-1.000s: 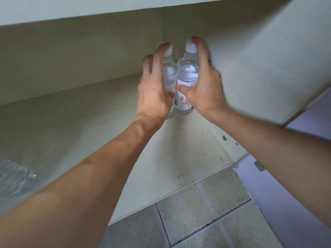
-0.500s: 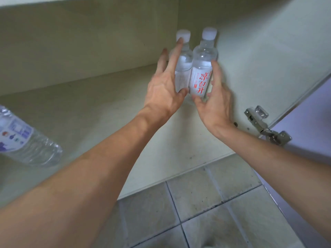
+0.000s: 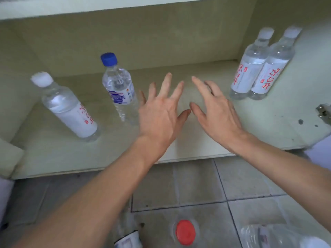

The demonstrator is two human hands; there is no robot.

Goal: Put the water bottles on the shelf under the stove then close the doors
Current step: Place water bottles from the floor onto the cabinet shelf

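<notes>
Beige shelf (image 3: 193, 140) was reached over by both arms; the left hand (image 3: 161, 113) and right hand (image 3: 216, 111) were spread flat, fingers straight, nothing grasped, thumbs almost touching.

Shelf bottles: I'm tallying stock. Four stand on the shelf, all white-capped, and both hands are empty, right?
Not all: the head view shows one blue-capped bottle. The far-left bottle and the corner pair are white-capped; all four stand on the shelf, and the left hand and right hand are empty.
</notes>
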